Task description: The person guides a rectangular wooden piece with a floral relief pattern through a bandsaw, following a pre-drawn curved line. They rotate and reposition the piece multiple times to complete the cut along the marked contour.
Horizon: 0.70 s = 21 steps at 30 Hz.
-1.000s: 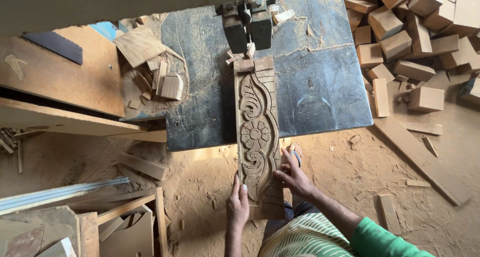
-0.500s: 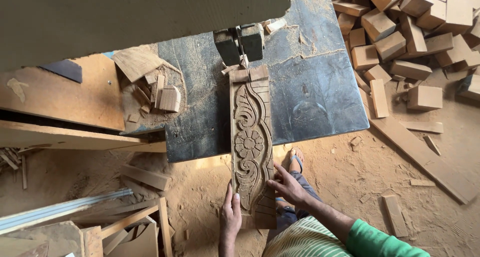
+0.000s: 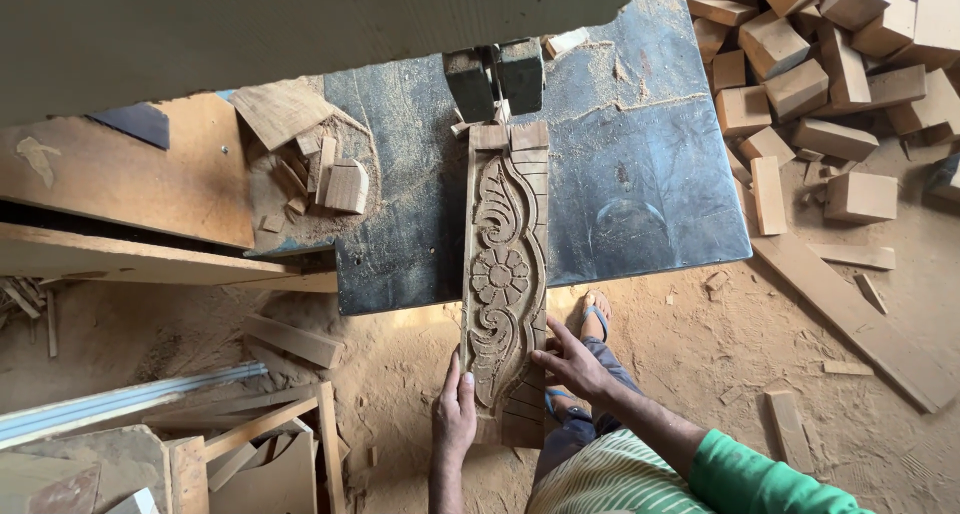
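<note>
- Carved board point(image 3: 505, 274), long and narrow, floral relief face up, lying on the dark saw surface point(image 3: 640, 164), near end overhanging the surface edge above the sawdust floor point(image 3: 700, 364).
- Long axis of the board running 12 to 6 o'clock; far end touching or just short of the blade guide point(image 3: 495, 79) at 12 o'clock, contact with the blade itself not discernible.
- Left hand point(image 3: 455, 414) at the board's near left edge, fingers point(image 3: 452, 374) extended flat along the side, pressing rather than wrapped.
- Right hand point(image 3: 572, 362) on the near right edge, fingers point(image 3: 545, 357) spread and bent over the carved face; hold appears light, not a closed grip.
- Board extending away from both hands toward 12 o'clock; both hands at the near end, neither clearly nearer to the blade guide.
- Offcut blocks point(image 3: 820, 64) piled at 2 o'clock, well apart from the board.
- Scrap pieces point(image 3: 320, 174) in sawdust at 10 o'clock, beside the surface.
- Sandalled foot point(image 3: 595, 314) just right of the board, below the surface edge.
</note>
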Each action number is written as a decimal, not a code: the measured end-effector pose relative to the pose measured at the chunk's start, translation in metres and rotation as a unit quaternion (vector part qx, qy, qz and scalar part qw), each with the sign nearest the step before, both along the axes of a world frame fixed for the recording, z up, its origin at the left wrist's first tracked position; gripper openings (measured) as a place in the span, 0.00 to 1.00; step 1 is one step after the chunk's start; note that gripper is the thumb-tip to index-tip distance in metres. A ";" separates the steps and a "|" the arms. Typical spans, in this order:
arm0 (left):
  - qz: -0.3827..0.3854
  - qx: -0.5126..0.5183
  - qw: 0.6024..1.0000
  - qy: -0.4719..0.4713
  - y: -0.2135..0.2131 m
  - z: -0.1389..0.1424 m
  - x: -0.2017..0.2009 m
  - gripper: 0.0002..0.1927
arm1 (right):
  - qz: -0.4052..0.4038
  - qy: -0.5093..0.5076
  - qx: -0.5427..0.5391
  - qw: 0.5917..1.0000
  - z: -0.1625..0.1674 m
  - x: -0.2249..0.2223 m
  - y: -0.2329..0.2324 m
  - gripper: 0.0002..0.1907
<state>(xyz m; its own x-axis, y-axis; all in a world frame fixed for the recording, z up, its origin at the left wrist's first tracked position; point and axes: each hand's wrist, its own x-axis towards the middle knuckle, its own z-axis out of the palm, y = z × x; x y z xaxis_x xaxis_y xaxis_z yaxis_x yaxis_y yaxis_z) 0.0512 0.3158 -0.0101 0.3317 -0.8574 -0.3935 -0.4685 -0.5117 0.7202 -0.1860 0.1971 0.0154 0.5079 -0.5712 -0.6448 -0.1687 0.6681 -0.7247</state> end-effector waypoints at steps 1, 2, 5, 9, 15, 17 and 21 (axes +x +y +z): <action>0.003 0.019 1.000 0.006 0.000 -0.004 0.002 0.33 | 0.003 0.001 -0.002 1.000 0.001 0.000 -0.001 0.41; 0.006 0.039 0.999 0.012 0.001 -0.007 0.003 0.34 | 0.006 0.002 -0.004 1.000 0.002 0.001 -0.002 0.40; 0.005 0.035 0.999 0.029 0.002 -0.016 0.010 0.34 | 0.011 0.002 -0.005 1.000 0.003 0.004 -0.004 0.39; -0.011 -0.001 1.000 0.025 0.000 -0.016 0.017 0.33 | 0.011 0.003 -0.005 1.000 0.003 0.008 -0.005 0.39; 0.008 0.069 0.997 0.020 -0.006 -0.002 0.013 0.33 | -0.001 -0.010 0.014 1.000 0.002 0.010 -0.008 0.39; 0.019 0.130 0.991 0.014 -0.007 0.000 0.011 0.34 | -0.003 -0.020 0.016 1.000 0.002 0.009 -0.009 0.39; -0.014 -0.019 0.999 -0.032 -0.003 -0.006 0.006 0.31 | 0.002 0.002 0.001 1.000 0.000 0.004 -0.011 0.39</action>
<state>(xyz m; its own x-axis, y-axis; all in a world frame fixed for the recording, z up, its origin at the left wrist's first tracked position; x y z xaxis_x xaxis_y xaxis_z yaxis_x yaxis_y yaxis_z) 0.0576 0.3127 -0.0160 0.3302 -0.8808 -0.3394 -0.5276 -0.4704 0.7074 -0.1817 0.1856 0.0157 0.5074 -0.5689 -0.6472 -0.1733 0.6683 -0.7234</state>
